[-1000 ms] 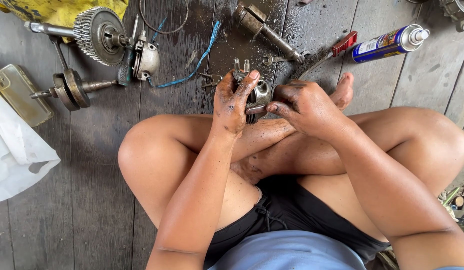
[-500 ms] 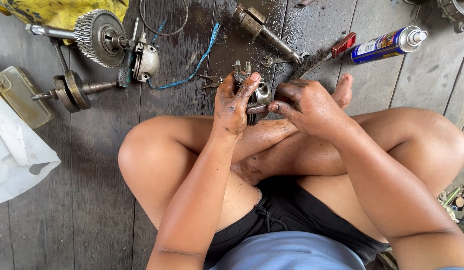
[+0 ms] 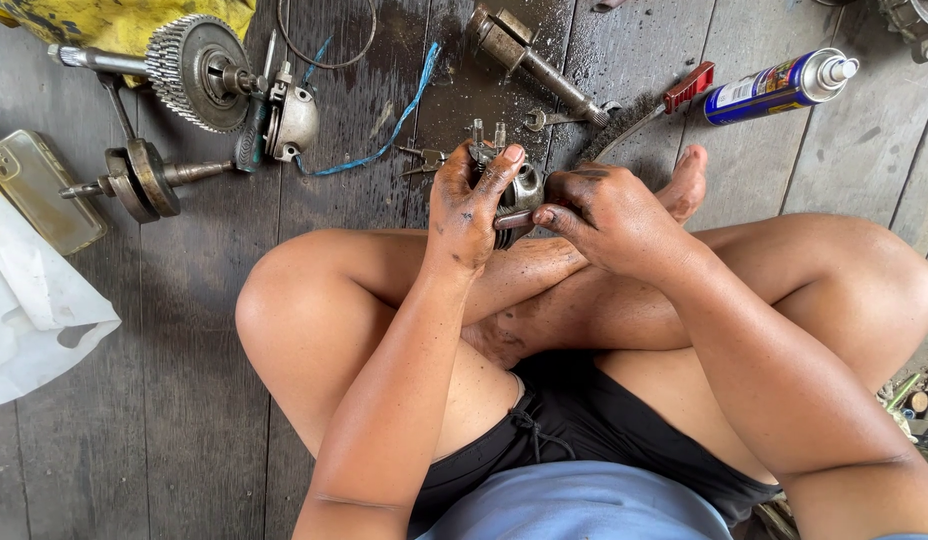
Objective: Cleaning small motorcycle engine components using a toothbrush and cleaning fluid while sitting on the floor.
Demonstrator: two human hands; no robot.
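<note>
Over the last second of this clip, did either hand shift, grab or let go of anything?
Hardly anything changed. The left hand keeps its grip on the small metal engine part, and the right hand still pinches the short metal pin at its side. Nothing was picked up or released. The gear shaft, spray can and phone lie where they were on the floorboards.
</note>
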